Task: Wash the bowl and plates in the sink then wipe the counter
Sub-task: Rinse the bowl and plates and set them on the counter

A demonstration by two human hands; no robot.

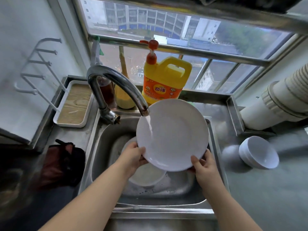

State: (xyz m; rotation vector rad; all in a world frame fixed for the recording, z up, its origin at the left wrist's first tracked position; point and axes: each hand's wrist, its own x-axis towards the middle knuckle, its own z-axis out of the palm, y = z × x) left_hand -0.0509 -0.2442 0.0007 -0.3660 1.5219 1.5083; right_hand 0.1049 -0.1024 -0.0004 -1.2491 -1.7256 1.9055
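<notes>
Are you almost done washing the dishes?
Partly. The bowl sits upside down on the counter, so it looks washed. Both hands, left hand and right hand, hold a plate under the running tap. Another plate waits in the sink. The counter isn't wiped yet.

The round plate (173, 135) I hold is plain white with no pattern. Behind it stands a yellow plastic detergent jug (166, 77) with a red pump top and an orange label. The steel sink (103, 147) under the plate is dull silver-grey, as is the curved tap (115, 84). Right of the sink, white bowls (259, 152) lie on the grey-green tabletop (266, 197). Left of the sink lies a dark red and black cloth (63, 164), and a white-rimmed tray (73, 104) shows pale wood grain.
</notes>
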